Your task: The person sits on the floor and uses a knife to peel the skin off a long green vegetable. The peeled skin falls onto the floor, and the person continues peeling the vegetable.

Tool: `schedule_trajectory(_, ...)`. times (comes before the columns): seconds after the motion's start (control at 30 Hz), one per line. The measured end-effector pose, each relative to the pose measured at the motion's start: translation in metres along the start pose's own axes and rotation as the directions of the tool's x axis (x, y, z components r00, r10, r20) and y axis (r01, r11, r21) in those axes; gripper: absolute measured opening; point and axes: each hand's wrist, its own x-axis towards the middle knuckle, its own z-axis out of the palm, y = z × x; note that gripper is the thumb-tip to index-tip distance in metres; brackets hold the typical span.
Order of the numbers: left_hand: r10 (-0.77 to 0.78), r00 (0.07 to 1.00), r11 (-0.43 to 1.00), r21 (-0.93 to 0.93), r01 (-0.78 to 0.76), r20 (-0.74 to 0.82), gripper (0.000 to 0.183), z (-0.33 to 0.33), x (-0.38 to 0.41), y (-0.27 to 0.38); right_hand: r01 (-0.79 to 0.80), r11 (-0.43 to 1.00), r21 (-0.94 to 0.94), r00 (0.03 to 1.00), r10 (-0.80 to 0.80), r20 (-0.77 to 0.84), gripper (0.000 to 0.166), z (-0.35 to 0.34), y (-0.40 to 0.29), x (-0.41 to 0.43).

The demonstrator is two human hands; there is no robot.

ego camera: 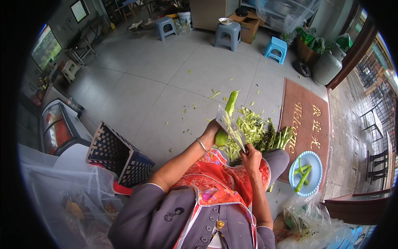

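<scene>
My left hand (212, 132) grips a thick green vegetable stem (230, 104), which points up and away from me. A wide-bladed kitchen knife (230, 126) lies against the stem, bits of green on its blade, and my right hand (252, 157) is closed around its handle. Beneath and beyond the knife, a heap of pale green peelings (250, 124) covers the floor. To its right lie several unpeeled leafy stalks (281, 138). A light blue plastic basin (315, 160) holds peeled green stems (303, 177) at my right.
A red welcome mat (289, 102) runs under the basin's edge. A woven basket (136, 168) stands at my left near a display freezer (74, 124). Plastic stools (276, 48), a cardboard box (248, 28) and a gas cylinder (328, 67) stand ahead. Plastic bags (306, 214) lie at lower right.
</scene>
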Motion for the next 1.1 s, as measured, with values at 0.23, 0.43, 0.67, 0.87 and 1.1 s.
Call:
schedule_trajectory(0.23,-0.117,0.973,0.989,0.109,0.097,0.197,0.046,-0.023,0.013,0.002,0.139,0.974,0.181,0.986,-0.153,0.066,0.025,-0.007,-0.032,-0.025)
schedule_trajectory(0.43,-0.089,0.989,0.981,0.179,0.067,0.118,0.049,-0.015,0.009,0.004,0.294,0.953,0.075,0.948,-0.301,0.105,0.025,-0.006,-0.044,-0.026)
schedule_trajectory(0.67,-0.028,0.997,0.977,0.211,0.013,0.072,0.047,-0.017,0.002,0.003,0.296,0.955,0.029,0.951,-0.297,0.090,0.025,0.005,-0.036,-0.022)
schedule_trajectory(0.87,0.012,1.000,0.974,0.227,-0.010,-0.009,0.049,-0.025,0.001,0.003,0.276,0.958,0.077,0.957,-0.282,0.074,0.025,0.017,-0.024,-0.016)
schedule_trajectory(1.1,-0.074,0.995,0.979,0.187,0.084,-0.062,0.042,-0.007,-0.027,0.010,-0.012,0.998,0.068,0.997,0.017,-0.076,0.021,0.021,0.019,-0.005)
